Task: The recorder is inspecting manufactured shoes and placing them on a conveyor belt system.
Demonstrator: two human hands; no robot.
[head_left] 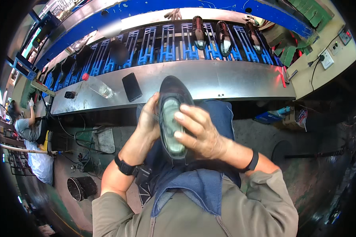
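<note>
A dark shoe (173, 85) is held over my lap, its toe pointing at the bench. A shiny pale-green shoe last (171, 130) fills its opening. My left hand (148, 118) grips the shoe along its left side, with part of the fingers hidden behind it. From the right, my right hand (199, 132) grips the shoe, its fingers bent over the rim and touching the last. The right thumb is out of sight.
A steel bench edge (233, 81) carries a black phone (131, 87) and a red-capped bottle (100, 87). Beyond it, dark shoes (224, 37) sit on a conveyor with blue racks (168, 45). A black bucket (82, 188) stands on the floor at left; another person (27, 124) sits farther left.
</note>
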